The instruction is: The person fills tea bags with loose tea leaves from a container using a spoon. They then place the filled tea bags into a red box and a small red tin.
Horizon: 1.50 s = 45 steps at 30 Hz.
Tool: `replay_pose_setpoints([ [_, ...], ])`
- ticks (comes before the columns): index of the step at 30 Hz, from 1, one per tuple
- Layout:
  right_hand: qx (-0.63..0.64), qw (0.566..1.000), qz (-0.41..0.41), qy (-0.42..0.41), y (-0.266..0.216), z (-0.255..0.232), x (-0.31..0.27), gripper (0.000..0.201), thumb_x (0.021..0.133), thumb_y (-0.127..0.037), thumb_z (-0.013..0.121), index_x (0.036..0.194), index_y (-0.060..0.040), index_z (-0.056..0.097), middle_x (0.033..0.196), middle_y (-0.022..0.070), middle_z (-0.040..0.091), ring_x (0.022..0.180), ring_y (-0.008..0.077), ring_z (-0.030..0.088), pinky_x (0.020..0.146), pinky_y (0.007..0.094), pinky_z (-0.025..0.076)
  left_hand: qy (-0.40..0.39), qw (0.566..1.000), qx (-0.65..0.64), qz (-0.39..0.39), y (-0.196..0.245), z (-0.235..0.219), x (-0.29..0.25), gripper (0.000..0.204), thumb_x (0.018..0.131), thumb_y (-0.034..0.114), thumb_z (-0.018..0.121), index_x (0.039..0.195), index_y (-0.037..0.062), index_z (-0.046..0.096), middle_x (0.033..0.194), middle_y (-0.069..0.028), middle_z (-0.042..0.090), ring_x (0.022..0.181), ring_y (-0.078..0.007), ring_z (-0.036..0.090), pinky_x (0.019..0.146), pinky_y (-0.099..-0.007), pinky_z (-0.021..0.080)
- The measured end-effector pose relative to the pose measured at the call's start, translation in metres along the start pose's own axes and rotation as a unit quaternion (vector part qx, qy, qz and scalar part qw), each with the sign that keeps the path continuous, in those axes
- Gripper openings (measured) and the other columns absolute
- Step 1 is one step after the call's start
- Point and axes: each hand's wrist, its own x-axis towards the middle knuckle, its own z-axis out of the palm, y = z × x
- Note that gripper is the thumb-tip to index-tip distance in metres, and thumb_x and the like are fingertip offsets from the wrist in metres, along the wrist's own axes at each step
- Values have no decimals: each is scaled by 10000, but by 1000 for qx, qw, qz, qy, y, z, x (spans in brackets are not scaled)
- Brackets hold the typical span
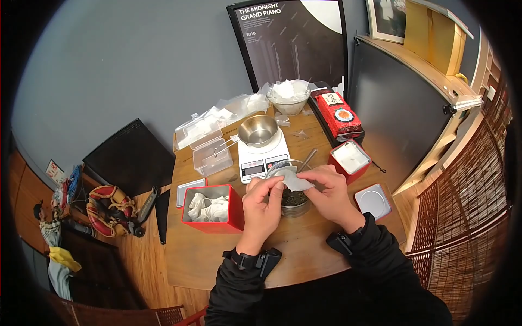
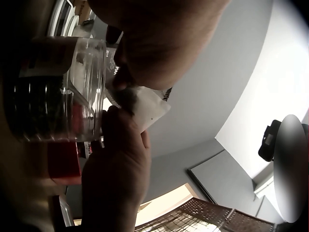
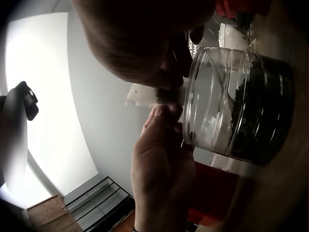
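While our left hand (image 1: 261, 205) and right hand (image 1: 330, 196) both pinched the white pouch (image 1: 297, 181) over the jar (image 1: 295, 209), near side of the table (image 1: 310, 252), we figured a slipped grip could've spilled its dark filling (image 3: 166, 95).

You had your head camera facing forward and down from above the near edge of the tabletop (image 1: 304, 252), far enough off to span its left and right edges. Your wrist cameras looked from close in, turned sideways, past your left hand (image 1: 263, 205) and right hand (image 1: 331, 198); both shared the clear jar (image 3: 207, 116) and white pouch (image 1: 295, 181).
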Motion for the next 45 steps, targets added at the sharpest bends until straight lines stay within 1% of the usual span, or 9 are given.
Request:
replay_pose_setpoints([
  [4,-19,999,-26,-2,0,0,0,307,700,19,682,983,-85,738,850,67,707,777,221,636,793,332,406,6,994,-87,-64,-3,-1,-3,177,920,86,683,1070,-4,706,821,-48,653,793,-119,568,738,-261,466],
  [10,-41,998,-51,-11,0,1,0,279,737,48,658,973,-79,735,910,79,718,866,226,672,825,331,409,1,997,-73,-13,-3,-1,-4,280,857,6,713,1129,-34,661,875,-42,670,803,-95,610,772,-247,503],
  [20,11,998,-65,-12,0,2,-2,184,794,28,689,955,-59,711,990,82,727,927,233,683,855,340,426,9,993,-109,-49,-6,0,-6,310,856,-67,684,1150,-46,589,1024,-95,682,898,-109,642,804,-240,520],
  [23,22,1000,-8,-8,-4,3,-7,169,843,1,714,1007,-33,691,994,98,717,961,224,667,876,334,456,9,993,-111,-40,-4,1,-5,319,859,-73,684,1156,-48,571,1037,-115,689,922,-125,659,820,-249,531],
  [25,219,964,140,50,-7,10,-10,167,873,-34,712,1036,-26,678,1006,97,709,958,216,648,855,329,476,9,993,-109,-35,-5,1,-6,334,859,-73,687,1169,-52,563,1039,-125,693,930,-136,669,830,-252,536],
  [29,186,970,150,47,-4,8,-9,151,884,-59,715,1027,-23,684,992,100,713,940,211,637,837,322,483,4,994,-109,-28,-6,3,-8,336,860,-77,683,1172,-51,561,1036,-127,697,929,-141,675,837,-255,539],
  [31,61,998,32,15,2,5,-7,135,857,-92,740,978,-37,715,967,89,726,875,221,650,834,332,452,-2,995,-94,-31,-5,2,-8,342,864,-77,674,1186,-48,560,1042,-131,699,938,-140,673,843,-257,538],
  [34,51,998,0,35,-1,5,-5,112,855,-96,739,949,-39,720,944,86,730,855,227,654,824,339,452,1,997,-71,-12,-6,1,-7,385,844,-84,674,1208,-47,553,1069,-141,693,969,-160,671,871,-283,534],
  [45,20,1000,-3,-10,-3,2,-3,100,872,-130,722,922,-46,703,856,76,703,806,228,637,823,341,418,-35,990,24,132,9,-4,1,297,738,-7,761,1020,16,673,1115,-142,668,973,-251,669,832,-332,533],
])
